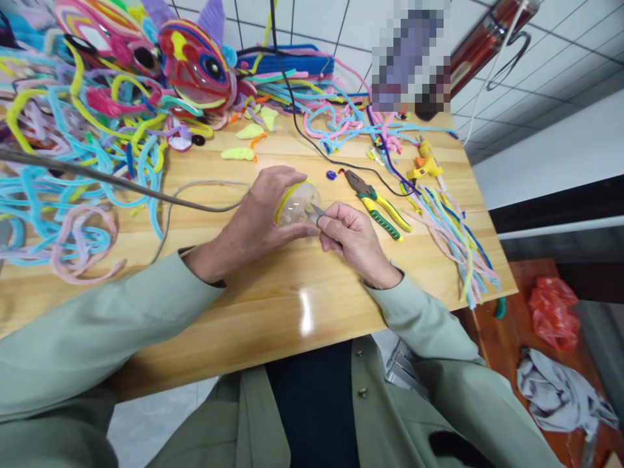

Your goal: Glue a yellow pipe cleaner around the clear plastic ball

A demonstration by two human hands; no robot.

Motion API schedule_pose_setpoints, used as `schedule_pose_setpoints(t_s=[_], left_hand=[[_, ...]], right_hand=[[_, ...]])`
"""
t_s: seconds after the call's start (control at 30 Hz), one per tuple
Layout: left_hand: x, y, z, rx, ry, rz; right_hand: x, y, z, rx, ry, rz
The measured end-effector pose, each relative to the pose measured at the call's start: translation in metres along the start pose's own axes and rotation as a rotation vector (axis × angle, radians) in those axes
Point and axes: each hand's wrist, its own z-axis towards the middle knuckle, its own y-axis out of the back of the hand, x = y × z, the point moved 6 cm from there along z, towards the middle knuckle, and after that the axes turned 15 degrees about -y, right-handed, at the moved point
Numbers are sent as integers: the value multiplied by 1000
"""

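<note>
My left hand point(258, 211) is closed over a clear plastic ball point(298, 203) with a yellow pipe cleaner strip running along it, holding it on the wooden table point(273, 305). My right hand point(353, 237) is closed on small metal snips point(316, 212), whose pointed blades touch the ball's right side. Both sleeves are pale green.
Yellow-handled pliers point(380, 207) lie just right of my hands. A yellow glue gun point(425, 166) and loose pipe cleaners point(453, 240) sit at the right edge. Tangled pipe cleaners point(73, 162) and a colourful fish-like figure point(195, 62) fill the left and back. A black cable point(302, 123) crosses the table.
</note>
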Motion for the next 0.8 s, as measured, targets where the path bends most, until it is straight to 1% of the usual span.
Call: schedule_pose_setpoints(t_s=[0.17, 0.37, 0.67, 0.8], left_hand=[[-4, -2, 0, -30, -94, -28], [3, -4, 0, 42, -26, -4], [-5, -1, 3, 113, -92, -68], [-7, 1, 4, 151, -83, -76]], right_hand=[[-1, -3, 0, 40, 4, 5], [1, -3, -1, 56, 18, -23], [0, 0, -4, 33, -41, -43], [2, -2, -7, 32, -43, -40]])
